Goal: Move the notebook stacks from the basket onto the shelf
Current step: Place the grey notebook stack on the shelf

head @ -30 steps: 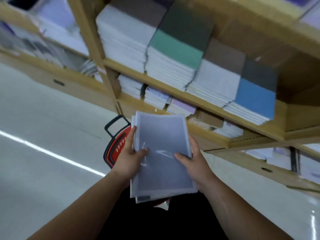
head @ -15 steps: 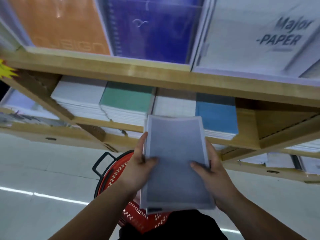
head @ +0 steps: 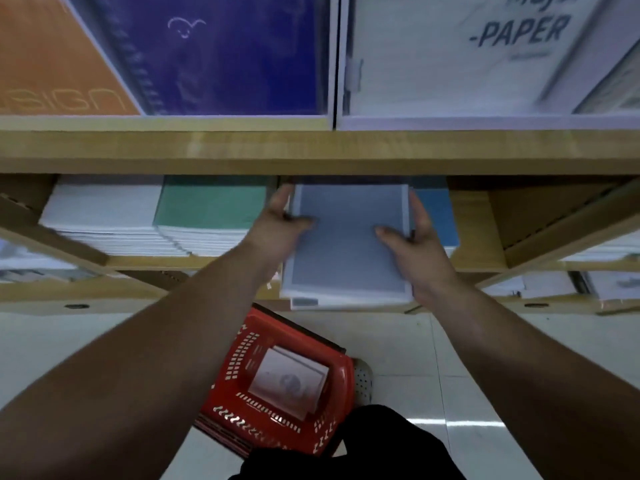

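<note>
Notebook stack (head: 346,244), grey-blue cover, front end poked into the wooden shelf (head: 474,233) between the green pile (head: 211,206) and blue pile (head: 434,216). Left hand (head: 277,230) and right hand (head: 419,244) squeeze its long sides, thumbs on top. Looks heavyish, slick-wrapped, bit floppy; I'd put fingers underneath.

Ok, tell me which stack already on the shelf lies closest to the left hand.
The green-covered stack, right beside the left hand. The white stack lies further left; the blue stack is beyond the held grey stack, by the right hand.
</note>
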Motion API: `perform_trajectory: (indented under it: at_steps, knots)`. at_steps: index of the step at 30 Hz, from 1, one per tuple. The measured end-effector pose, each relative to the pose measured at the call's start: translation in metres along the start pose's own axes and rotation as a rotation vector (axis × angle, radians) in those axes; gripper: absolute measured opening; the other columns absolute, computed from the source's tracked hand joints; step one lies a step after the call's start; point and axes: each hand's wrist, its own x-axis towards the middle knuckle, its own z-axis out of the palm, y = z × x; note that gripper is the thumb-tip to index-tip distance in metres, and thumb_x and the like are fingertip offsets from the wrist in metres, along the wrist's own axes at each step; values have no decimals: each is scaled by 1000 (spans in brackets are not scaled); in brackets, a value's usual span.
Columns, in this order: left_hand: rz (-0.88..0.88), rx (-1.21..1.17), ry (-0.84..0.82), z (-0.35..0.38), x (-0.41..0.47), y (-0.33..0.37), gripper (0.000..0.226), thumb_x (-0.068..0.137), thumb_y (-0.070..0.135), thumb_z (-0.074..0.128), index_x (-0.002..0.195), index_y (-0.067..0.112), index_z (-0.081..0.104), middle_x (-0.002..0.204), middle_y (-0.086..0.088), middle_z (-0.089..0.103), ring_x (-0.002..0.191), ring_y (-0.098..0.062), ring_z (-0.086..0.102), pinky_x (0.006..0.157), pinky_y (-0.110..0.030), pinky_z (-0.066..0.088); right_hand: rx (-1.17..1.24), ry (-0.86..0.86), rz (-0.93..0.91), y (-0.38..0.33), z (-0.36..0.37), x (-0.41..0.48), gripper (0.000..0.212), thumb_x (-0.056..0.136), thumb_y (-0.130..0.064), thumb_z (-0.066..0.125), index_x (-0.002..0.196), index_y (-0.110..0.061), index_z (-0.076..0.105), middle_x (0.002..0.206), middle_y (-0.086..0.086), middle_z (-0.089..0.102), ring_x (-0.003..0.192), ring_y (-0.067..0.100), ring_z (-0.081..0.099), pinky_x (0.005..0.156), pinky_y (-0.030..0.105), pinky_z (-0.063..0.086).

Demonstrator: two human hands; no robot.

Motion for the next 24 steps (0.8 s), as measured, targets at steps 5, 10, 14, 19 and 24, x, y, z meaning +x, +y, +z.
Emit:
perform_trajectory:
  at_steps: [5, 10, 14, 19, 24]
  knots:
    - [-3, 402, -76, 0, 7, -16, 90, 82, 11, 65, 158, 39, 26, 133, -1, 61, 102, -26, 67, 78, -42, 59, -223, 38, 23, 7, 27, 56, 61, 96, -13, 71, 150, -30, 49, 116, 0, 69, 104, 20, 68, 75, 26, 52]
    - [53, 259, 107, 6, -24, -63, 96, 93, 16, 71, 162, 38, 8, 134, -2, 53, 87, -7, 64, 56, -9, 51, -269, 19, 53, 11, 38, 65, 59, 97, -20, 71, 150, -34, 49, 119, -1, 68, 105, 20, 65, 70, 21, 49]
    - [-37, -29, 219, 20, -47, -82, 82, 100, 25, 63, 157, 51, 11, 121, 3, 65, 88, -9, 71, 77, -36, 63, -248, 88, 62, 14, 39, 49, 61, 96, -25, 74, 151, -35, 49, 124, -2, 66, 110, 20, 64, 89, 32, 53]
    - [-291, -177, 225, 27, -49, -88, 57, 100, 39, 59, 136, 69, 26, 143, 1, 56, 104, -33, 72, 90, -54, 59, -264, 173, 191, 29, 39, -14, 71, 101, -43, 65, 162, -41, 28, 127, -3, 60, 113, 20, 62, 89, 32, 51]
    - [-316, -358, 241, 34, -46, -84, 54, 104, 34, 55, 148, 51, 29, 98, -19, 74, 84, -40, 76, 86, -54, 61, -156, 164, 351, 32, 40, -28, 62, 104, -43, 59, 159, -43, 31, 126, -1, 62, 103, 32, 70, 86, 42, 64]
